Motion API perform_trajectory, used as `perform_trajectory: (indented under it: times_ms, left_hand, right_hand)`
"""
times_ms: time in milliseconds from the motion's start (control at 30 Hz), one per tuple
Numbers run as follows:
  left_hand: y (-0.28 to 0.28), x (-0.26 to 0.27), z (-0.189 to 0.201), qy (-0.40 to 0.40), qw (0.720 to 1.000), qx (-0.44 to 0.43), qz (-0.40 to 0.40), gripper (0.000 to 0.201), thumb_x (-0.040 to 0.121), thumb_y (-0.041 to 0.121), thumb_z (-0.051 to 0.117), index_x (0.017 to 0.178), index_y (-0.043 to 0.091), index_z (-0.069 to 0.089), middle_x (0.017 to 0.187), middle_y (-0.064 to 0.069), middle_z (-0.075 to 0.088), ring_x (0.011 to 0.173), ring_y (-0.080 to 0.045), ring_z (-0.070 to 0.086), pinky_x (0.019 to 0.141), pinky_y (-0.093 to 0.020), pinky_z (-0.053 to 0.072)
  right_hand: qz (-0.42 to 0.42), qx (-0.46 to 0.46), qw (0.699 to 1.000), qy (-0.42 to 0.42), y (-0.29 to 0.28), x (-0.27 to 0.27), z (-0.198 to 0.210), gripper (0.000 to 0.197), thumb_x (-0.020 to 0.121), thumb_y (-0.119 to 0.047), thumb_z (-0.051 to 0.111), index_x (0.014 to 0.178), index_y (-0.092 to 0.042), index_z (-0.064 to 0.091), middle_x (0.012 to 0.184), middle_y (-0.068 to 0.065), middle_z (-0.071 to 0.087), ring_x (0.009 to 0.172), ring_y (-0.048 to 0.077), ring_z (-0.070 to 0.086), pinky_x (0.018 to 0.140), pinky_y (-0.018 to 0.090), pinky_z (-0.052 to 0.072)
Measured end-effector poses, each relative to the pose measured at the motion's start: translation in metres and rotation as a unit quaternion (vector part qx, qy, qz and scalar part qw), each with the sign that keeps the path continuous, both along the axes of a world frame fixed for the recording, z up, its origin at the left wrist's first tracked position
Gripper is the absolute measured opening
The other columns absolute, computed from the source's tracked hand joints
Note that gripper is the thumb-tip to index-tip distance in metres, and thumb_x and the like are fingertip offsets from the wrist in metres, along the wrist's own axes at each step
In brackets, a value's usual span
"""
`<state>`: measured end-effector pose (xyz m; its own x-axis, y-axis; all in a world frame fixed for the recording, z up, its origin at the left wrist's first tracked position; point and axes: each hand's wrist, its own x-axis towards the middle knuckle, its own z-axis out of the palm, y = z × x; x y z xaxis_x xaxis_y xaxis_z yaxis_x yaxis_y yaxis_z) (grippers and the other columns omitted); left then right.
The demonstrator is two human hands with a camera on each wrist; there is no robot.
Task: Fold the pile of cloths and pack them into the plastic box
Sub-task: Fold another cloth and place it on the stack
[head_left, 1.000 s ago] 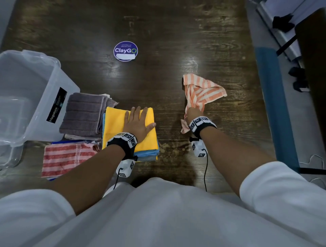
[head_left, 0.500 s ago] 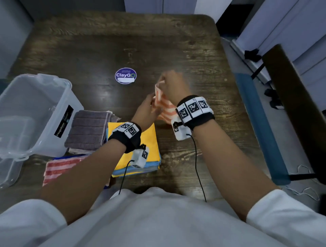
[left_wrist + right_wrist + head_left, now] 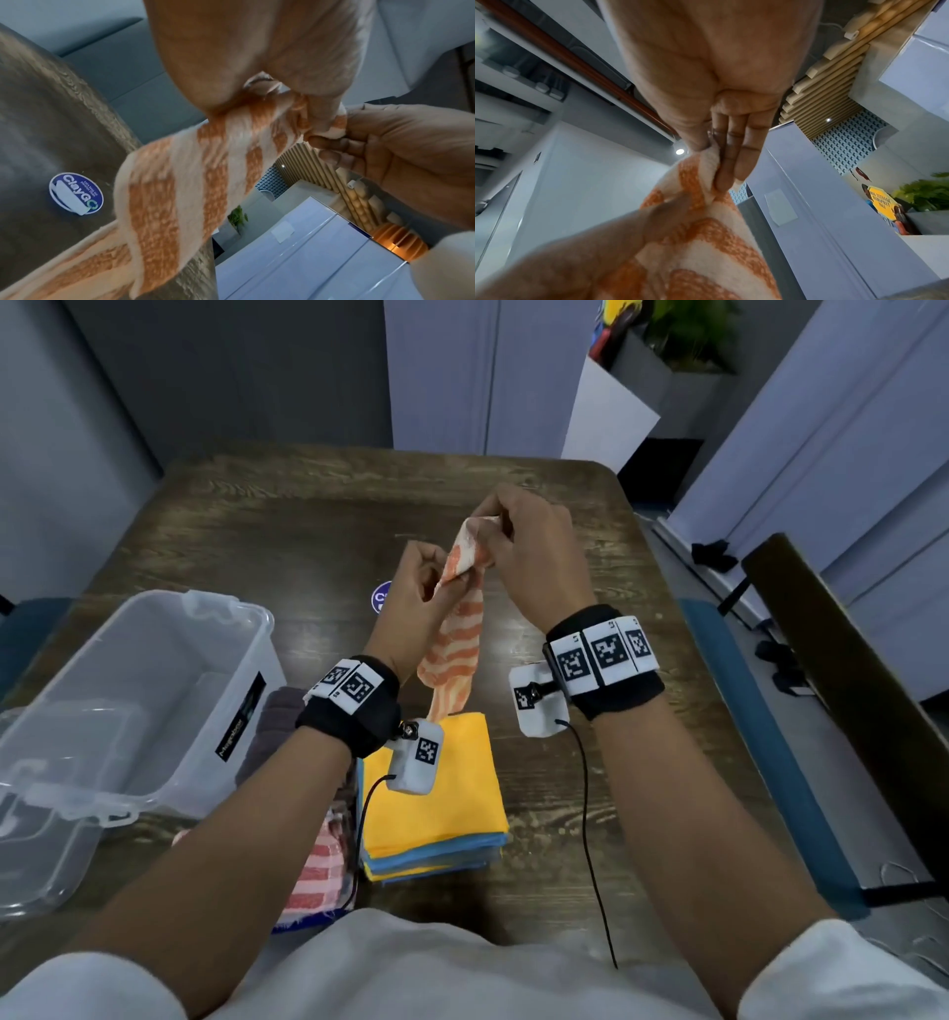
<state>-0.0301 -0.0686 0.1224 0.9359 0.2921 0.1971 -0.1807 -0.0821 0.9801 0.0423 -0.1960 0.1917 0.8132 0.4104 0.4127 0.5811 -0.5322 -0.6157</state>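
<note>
Wooden table [image 3: 539, 546], striped cloth [image 3: 457, 634] held up above it.
Right hand [image 3: 529, 552] pinches its top corner, and left hand [image 3: 416, 603] pinches the edge just below. The tail hangs twisted over the folded stack [image 3: 441, 793] near the plastic box [image 3: 154, 660]. Risk: a slack pinch drops it, upsetting the stack.

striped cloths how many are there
2. The orange cloth hangs from the left hand and right hand; the red cloth lies at the table's near edge, partly under the left forearm. The yellow stack may hide more.
</note>
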Motion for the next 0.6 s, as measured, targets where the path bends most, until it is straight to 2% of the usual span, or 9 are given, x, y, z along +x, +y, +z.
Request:
perform_trajectory:
  times_ms: [67,100,167,233,300,400,467,533,600]
  left_hand:
    - [0.010,-0.003,0.008,-0.006,1.000,0.028,0.008,0.035,0.088,0.035,0.068,0.112,0.017,0.050,0.114,-0.017,0.064,0.102,-0.026,0.066,0.090,-0.045,0.056]
    - [0.015,-0.004,0.012,-0.010,0.999,0.041,0.013,0.035,0.088,0.029,0.071,0.113,0.016,0.050,0.114,-0.016,0.064,0.102,-0.027,0.066,0.090,-0.046,0.056]
    - [0.025,-0.006,0.018,-0.010,0.998,0.060,0.015,0.033,0.088,0.018,0.075,0.110,0.016,0.051,0.106,-0.013,0.066,0.093,-0.022,0.066,0.085,-0.045,0.056]
    - [0.035,-0.008,0.023,0.003,0.998,0.065,0.007,0.032,0.085,0.020,0.080,0.105,0.019,0.055,0.097,-0.002,0.067,0.087,-0.014,0.066,0.079,-0.039,0.057]
    - [0.041,-0.012,0.032,0.014,0.998,0.058,-0.011,0.029,0.085,0.028,0.080,0.103,0.020,0.059,0.093,0.005,0.068,0.086,-0.013,0.068,0.078,-0.033,0.058]
    - [0.040,-0.013,0.050,-0.005,0.995,0.099,-0.016,0.019,0.096,0.032,0.067,0.092,0.014,0.061,0.082,0.004,0.063,0.075,-0.011,0.062,0.068,-0.026,0.052]
    - [0.041,-0.009,0.061,-0.012,0.994,0.110,0.008,0.026,0.100,0.029,0.061,0.088,0.006,0.060,0.081,-0.003,0.061,0.073,-0.015,0.059,0.069,-0.032,0.050]
    - [0.046,-0.007,0.069,-0.015,0.994,0.100,0.040,0.028,0.101,0.029,0.058,0.095,0.002,0.058,0.086,-0.005,0.062,0.077,-0.018,0.060,0.073,-0.038,0.051]
    - [0.051,-0.009,0.081,-0.041,0.992,0.100,0.068,0.021,0.102,0.027,0.056,0.094,0.008,0.057,0.085,-0.002,0.061,0.076,-0.015,0.058,0.072,-0.035,0.049]
  right_hand:
    - [-0.010,0.016,0.999,-0.026,0.007,-0.002,0.009,0.008,0.097,-0.030,0.059,0.089,-0.030,0.060,0.084,-0.016,0.064,0.081,0.009,0.063,0.076,0.042,0.056]
    - [-0.017,0.026,0.999,-0.043,0.009,-0.002,0.014,0.007,0.098,-0.028,0.059,0.091,-0.028,0.061,0.089,-0.014,0.063,0.083,0.008,0.061,0.076,0.038,0.054]
    - [-0.036,0.046,0.996,-0.073,0.011,0.001,0.024,0.006,0.098,-0.022,0.060,0.096,-0.019,0.064,0.102,-0.008,0.057,0.089,0.008,0.056,0.078,0.029,0.048]
    - [-0.055,0.073,0.992,-0.089,0.011,0.005,0.031,0.006,0.097,-0.017,0.060,0.096,-0.013,0.064,0.107,-0.002,0.054,0.092,0.010,0.054,0.077,0.028,0.047]
    - [-0.048,0.102,0.991,-0.076,0.009,0.006,0.036,0.007,0.099,-0.017,0.057,0.092,-0.017,0.059,0.096,-0.006,0.056,0.083,0.006,0.054,0.072,0.024,0.047]
    - [-0.006,0.124,0.992,-0.035,0.010,-0.002,0.039,0.011,0.101,-0.020,0.056,0.090,-0.021,0.053,0.081,-0.014,0.058,0.074,-0.004,0.054,0.065,0.010,0.040]
    - [0.020,0.133,0.991,-0.022,0.014,-0.008,0.039,0.009,0.100,-0.021,0.057,0.092,-0.020,0.055,0.082,-0.014,0.058,0.075,-0.002,0.054,0.067,0.012,0.040]
    - [0.040,0.172,0.984,0.001,0.016,-0.010,0.041,0.009,0.100,-0.022,0.059,0.092,-0.020,0.057,0.079,-0.016,0.057,0.073,-0.003,0.053,0.068,0.014,0.042]
    - [0.055,0.221,0.973,0.022,0.015,-0.009,0.044,0.011,0.100,-0.023,0.060,0.090,-0.021,0.057,0.076,-0.017,0.055,0.070,-0.004,0.051,0.067,0.016,0.041]
